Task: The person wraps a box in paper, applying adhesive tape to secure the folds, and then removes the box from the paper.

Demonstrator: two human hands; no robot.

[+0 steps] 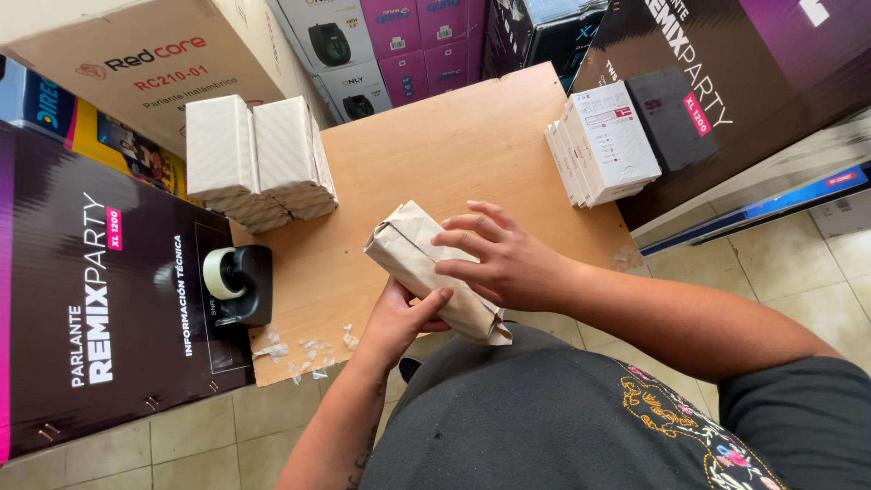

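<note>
Both hands hold a paper-wrapped box (426,263) tilted above the near edge of the wooden table (435,145). The left hand (399,318) grips its underside from seven o'clock, thumb curled up against the paper. The right hand (499,263) lies on top from three o'clock, fingers spread over the wrapping. At ten o'clock stand two piles of wrapped boxes (259,159), at nine o'clock a black tape dispenser (240,283), at one o'clock a row of white boxes (603,141).
</note>
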